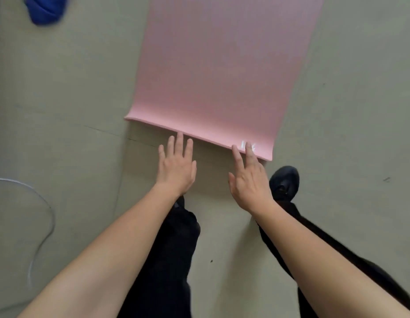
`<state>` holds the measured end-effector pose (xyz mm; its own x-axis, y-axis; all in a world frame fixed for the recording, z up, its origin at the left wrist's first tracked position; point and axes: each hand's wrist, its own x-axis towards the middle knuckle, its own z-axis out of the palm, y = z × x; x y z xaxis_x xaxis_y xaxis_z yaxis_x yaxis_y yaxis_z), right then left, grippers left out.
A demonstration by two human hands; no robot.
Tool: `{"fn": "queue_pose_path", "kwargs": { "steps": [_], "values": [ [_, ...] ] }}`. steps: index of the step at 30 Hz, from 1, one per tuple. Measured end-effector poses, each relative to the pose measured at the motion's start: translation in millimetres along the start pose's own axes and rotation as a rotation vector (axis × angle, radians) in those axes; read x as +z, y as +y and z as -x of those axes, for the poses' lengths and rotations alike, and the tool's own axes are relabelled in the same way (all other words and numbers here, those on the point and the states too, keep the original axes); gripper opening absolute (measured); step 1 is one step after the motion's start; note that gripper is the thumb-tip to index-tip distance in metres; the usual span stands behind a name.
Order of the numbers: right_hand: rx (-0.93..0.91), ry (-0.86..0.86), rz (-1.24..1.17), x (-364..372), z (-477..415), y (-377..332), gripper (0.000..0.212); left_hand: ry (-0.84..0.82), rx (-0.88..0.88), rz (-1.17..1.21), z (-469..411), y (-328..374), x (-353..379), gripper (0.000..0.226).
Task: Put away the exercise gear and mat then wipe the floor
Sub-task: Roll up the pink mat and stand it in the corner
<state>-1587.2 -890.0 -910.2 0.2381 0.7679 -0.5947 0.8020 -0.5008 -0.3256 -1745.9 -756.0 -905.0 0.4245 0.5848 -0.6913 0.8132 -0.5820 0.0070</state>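
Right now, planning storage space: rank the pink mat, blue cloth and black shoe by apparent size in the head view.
1. Pink mat, by far the largest.
2-3. Blue cloth and black shoe look alike; the frame edge cuts off the cloth, so I won't rank them.

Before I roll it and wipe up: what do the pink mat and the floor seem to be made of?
Mat: likely soft foam or rubber, matte, with a fine ribbed texture; its thick near edge curls up slightly. Floor: smooth, hard grey-green surface, perhaps vinyl sheet or painted concrete; dull, with thin seam lines and dark specks.
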Motion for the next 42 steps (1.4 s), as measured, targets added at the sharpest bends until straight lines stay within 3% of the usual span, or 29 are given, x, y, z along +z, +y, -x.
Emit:
{"fn": "queue_pose_path", "kwargs": {
  "steps": [7,12,15,18,21,24,28,33,36,39,42],
  "values": [
    [-0.021,-0.012,0.053,120,-76,42,0.088,0.036,0.064,-0.108,-104,6,117,0.070],
    [0.065,0.183,0.042,140,-144,56,0.072,0.267,0.154,-0.027,-162,-3,133,0.072],
    [0.061,0.314,0.054,132,-193,69,0.076,0.291,0.253,-0.082,-199,-13,123,0.096],
    [0.018,0.441,0.092,121,-236,84,0.064,0.283,0.348,-0.235,-239,-26,107,0.117],
    [-0.021,0.604,0.184,109,-263,92,0.047,0.372,0.401,-0.269,-273,-30,90,0.104],
    [0.039,0.651,0.170,95,-269,86,0.047,0.435,0.449,-0.253,-284,-28,69,0.096],
    [0.070,0.690,0.100,89,-249,85,0.048,0.401,0.497,-0.180,-282,-29,43,0.085],
    [0.141,0.685,0.161,96,-246,97,0.045,0.319,0.449,-0.084,-301,-17,19,0.056],
    [0.164,0.684,0.180,71,-270,94,0.043,0.459,0.392,-0.017,-307,-14,18,0.059],
    [0.210,0.457,0.125,24,-288,94,0.052,0.607,0.339,-0.007,-299,-16,25,0.058],
    [0.307,0.207,0.058,-8,-307,94,0.059,0.614,0.330,-0.096,-294,-19,37,0.054]
  ]
}}
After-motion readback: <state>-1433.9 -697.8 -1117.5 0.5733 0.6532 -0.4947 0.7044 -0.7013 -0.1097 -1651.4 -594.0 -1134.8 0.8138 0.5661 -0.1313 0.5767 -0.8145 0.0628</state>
